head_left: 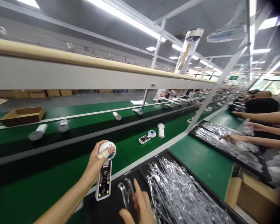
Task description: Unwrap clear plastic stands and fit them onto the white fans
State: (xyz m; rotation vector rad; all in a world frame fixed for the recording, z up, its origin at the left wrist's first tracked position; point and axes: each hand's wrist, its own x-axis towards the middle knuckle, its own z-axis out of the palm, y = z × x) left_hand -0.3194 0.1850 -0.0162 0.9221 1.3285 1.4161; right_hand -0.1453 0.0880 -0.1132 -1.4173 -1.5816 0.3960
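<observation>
2 own hands (pixel 95 160) (pixel 142 203), 1 held device (pixel 104 180), 2 black trays (pixel 107 208) (pixel 224 156), 2 loose devices (pixel 144 139) (pixel 161 132) beyond nearer tray.

The green belt (pixel 124 152) lies open between the left hand (pixel 101 158) and the two white devices (pixel 151 134) ahead. A slanted metal post (pixel 210 96) blocks sideways reach beyond them, and the long white beam (pixel 84 76) (wood-topped) bars the way higher up.

Left hand (pixel 96 160) and right hand (pixel 141 207) bare, 1 cream-coloured wrap (pixel 104 153) — wrinkled, thick-looking — just below the left thumb's tip (pixel 111 150), 1 bare left forearm (pixel 71 194)
</observation>
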